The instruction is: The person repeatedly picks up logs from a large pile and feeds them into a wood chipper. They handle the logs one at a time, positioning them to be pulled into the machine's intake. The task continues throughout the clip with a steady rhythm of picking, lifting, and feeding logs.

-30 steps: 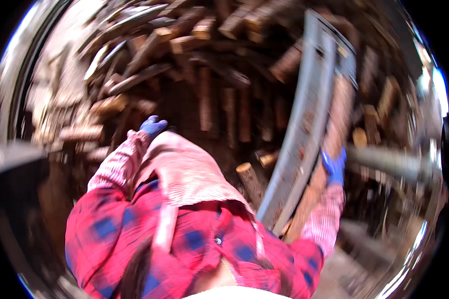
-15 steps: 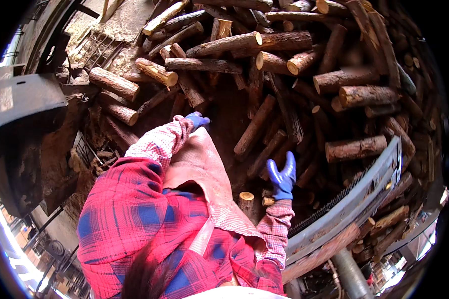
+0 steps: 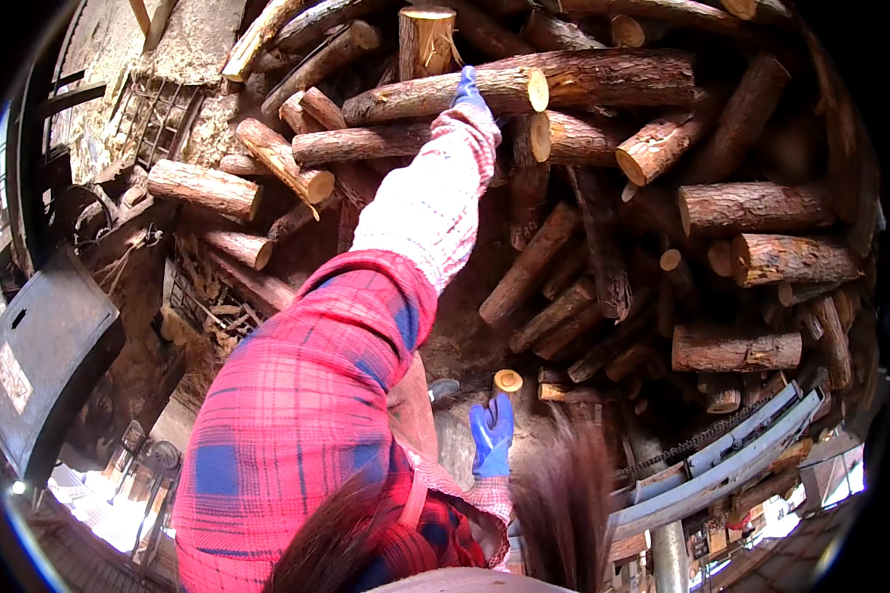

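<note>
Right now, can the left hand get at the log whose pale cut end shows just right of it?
Probably yes: the left hand overlaps that log in view, and no other log lies across it there. Whether the grip is closed can't be told.

Bright light (image 3: pixel 94 509) glows beyond the shadowed brown floor (image 3: pixel 452 336).

Glaring lower corners, shadowed logs (image 3: pixel 531 265), perhaps blur upper right

Left hand (image 3: pixel 470 91) at log (image 3: pixel 405 101) ahead; rail (image 3: pixel 702 489) lower right, panel (image 3: pixel 44 361) left.
</note>
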